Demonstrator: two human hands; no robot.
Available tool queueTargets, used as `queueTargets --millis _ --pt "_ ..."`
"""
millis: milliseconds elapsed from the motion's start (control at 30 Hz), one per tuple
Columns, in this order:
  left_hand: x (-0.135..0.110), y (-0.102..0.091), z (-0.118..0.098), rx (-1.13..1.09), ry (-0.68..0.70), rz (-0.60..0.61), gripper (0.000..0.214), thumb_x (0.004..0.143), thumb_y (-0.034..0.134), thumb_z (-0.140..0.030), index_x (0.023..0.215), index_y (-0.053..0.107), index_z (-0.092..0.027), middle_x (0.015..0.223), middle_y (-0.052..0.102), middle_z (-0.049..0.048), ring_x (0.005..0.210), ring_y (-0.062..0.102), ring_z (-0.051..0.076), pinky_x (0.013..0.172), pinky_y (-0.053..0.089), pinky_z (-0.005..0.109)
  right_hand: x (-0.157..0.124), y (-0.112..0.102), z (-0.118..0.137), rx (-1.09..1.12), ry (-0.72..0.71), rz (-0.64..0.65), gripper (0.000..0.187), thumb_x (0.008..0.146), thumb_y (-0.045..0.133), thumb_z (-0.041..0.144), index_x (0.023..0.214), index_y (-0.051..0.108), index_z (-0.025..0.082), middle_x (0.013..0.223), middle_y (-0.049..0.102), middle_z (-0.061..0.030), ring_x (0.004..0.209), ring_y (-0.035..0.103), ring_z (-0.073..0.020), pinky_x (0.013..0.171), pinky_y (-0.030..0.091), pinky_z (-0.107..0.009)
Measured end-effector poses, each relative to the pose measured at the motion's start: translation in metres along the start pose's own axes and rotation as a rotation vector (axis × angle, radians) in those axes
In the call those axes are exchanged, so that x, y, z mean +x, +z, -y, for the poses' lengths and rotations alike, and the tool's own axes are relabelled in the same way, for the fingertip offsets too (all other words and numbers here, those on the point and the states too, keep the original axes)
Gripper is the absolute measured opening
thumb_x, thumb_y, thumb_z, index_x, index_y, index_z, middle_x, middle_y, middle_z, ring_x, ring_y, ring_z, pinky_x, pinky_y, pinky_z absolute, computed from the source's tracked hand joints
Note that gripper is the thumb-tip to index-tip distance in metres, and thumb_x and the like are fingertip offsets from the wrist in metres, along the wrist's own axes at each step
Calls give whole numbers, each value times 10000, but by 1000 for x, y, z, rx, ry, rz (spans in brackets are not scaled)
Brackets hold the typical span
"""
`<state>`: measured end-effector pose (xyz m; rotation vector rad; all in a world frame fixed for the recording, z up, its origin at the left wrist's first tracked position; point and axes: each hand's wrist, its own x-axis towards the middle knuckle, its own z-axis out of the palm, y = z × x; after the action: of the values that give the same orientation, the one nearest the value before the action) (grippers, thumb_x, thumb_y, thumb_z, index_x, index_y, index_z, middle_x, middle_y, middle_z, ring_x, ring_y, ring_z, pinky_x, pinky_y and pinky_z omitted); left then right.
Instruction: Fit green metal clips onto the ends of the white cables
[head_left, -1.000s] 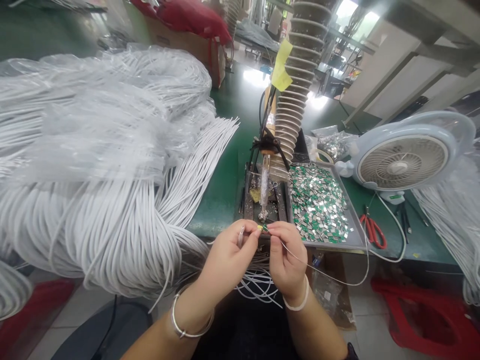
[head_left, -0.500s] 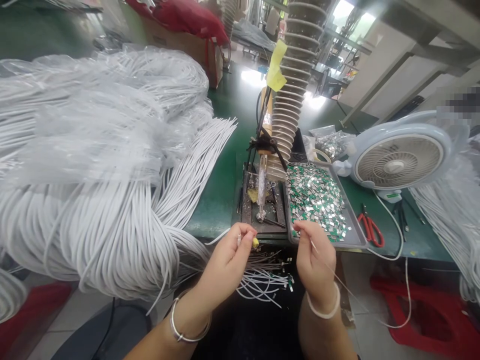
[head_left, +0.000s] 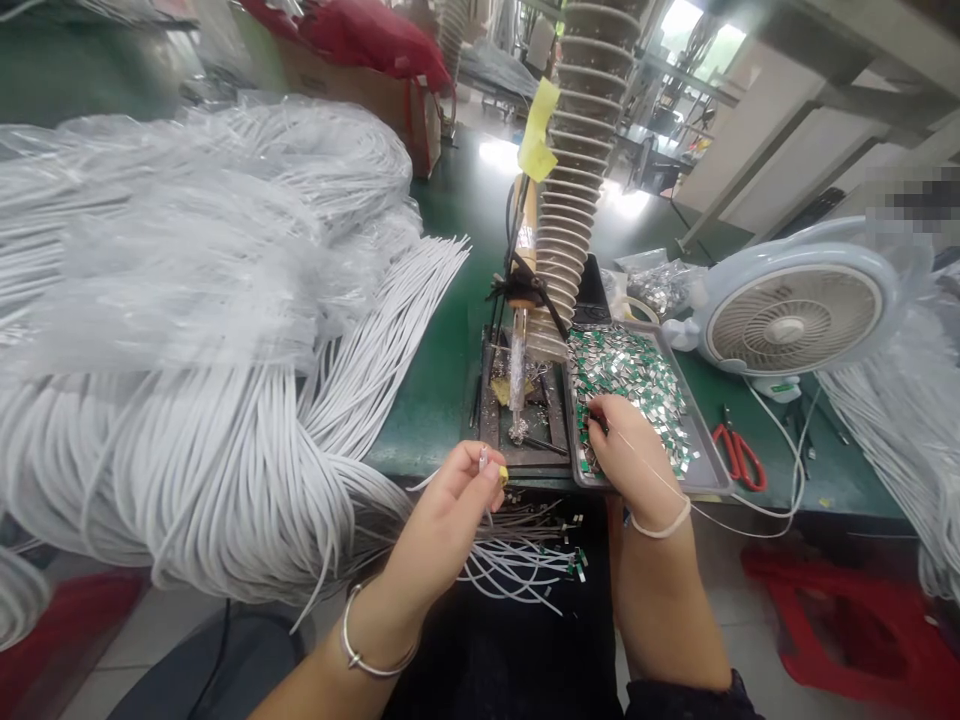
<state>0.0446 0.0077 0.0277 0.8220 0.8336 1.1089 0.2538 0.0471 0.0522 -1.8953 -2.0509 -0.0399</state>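
Note:
My left hand is closed in front of the bench edge, pinching the end of a white cable. A small yellow piece shows at the thumb tip; its kind is unclear. My right hand reaches into the left part of a grey metal tray, fingertips down among small green-and-silver USB connectors. Thin solder wire runs from its fingers over the back of the hand. What else those fingertips grip is hidden. Between the hands, a soldering iron points down over a stained stand.
Large bundles of white cable fill the left side. A ribbed exhaust hose hangs behind the iron. Right of the tray lie red-handled pliers and a fan. Finished-looking cables with connectors lie below the bench edge.
My right hand has moved up and forward from the tray's front edge into the connectors, drawing the solder wire along. My left hand has shifted slightly left, still holding the cable.

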Motion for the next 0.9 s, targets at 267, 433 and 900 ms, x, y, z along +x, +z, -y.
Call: queueTargets --millis 267,433,900 --pt "0 0 3 -100 17 45 101 876 526 -316 842 538 -222 677 488 -37 609 408 97 619 351 247 -11 -5 4 108 0 -230 174 823 407 153 838 578 180 783 606 -57 736 560 -189 654 431 -303" --pt "-1 2 3 -67 12 57 109 877 526 -328 875 508 -220 676 497 -47 586 429 83 606 338 245 -26 -11 24 369 -2 -312 127 849 445 168 858 569 194 789 596 -30 735 570 -159 673 465 -297" --pt "-2 10 1 6 -7 34 185 848 561 -330 758 482 -189 614 432 -72 508 356 58 512 288 207 -53 6 63 729 -76 -234 139 863 463 102 909 552 197 769 565 -9 693 565 -126 632 481 -270"
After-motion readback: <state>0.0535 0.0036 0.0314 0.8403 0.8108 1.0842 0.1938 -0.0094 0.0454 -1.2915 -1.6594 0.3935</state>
